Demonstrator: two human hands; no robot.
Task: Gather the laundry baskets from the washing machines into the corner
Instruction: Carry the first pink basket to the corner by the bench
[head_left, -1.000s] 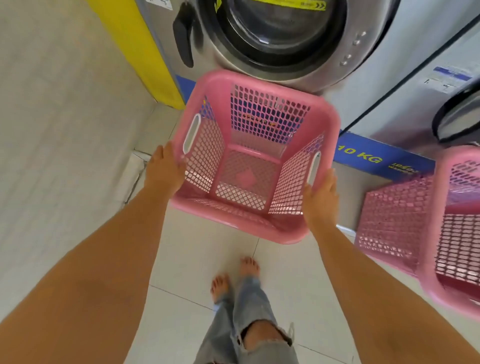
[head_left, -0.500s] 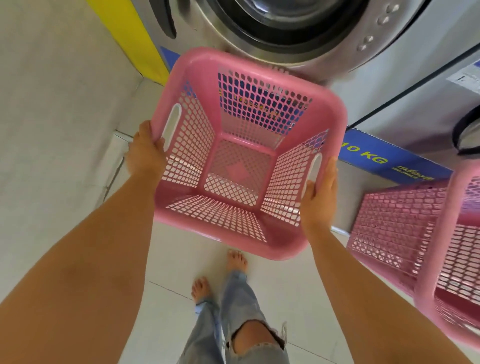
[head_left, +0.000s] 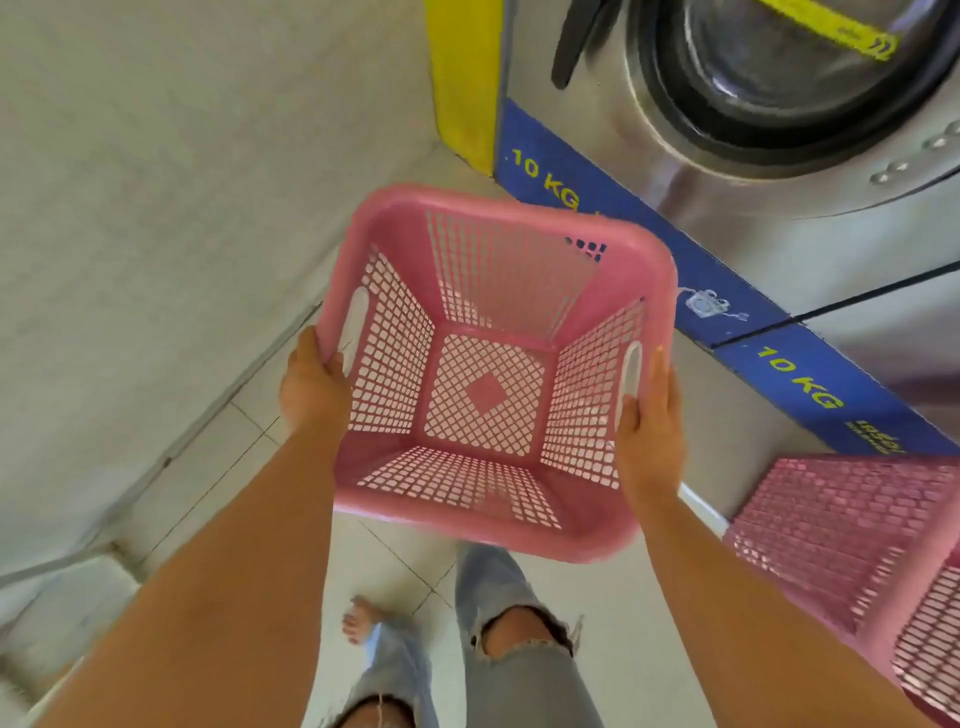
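Observation:
An empty pink mesh laundry basket (head_left: 395, 208) hangs in the air in front of me, above the floor. My left hand (head_left: 314, 387) grips its left rim beside the handle slot. On the opposite side, my right hand (head_left: 649, 426) holds the right rim by the other slot. A second pink basket (head_left: 831, 525) stands on the floor at the lower right, partly cut off by the frame edge. Behind the held basket is a steel washing machine (head_left: 769, 104) with a round door.
A white wall (head_left: 182, 182) runs along the left and meets the tiled floor (head_left: 234, 457). A yellow strip (head_left: 462, 78) borders the machine, with a blue "10 KG" band (head_left: 727, 312) along its base. My legs and bare feet show below the basket.
I have turned left with the basket: it now sits left of the washing machine door, nearer the wall corner. The second basket has slid toward the lower right edge.

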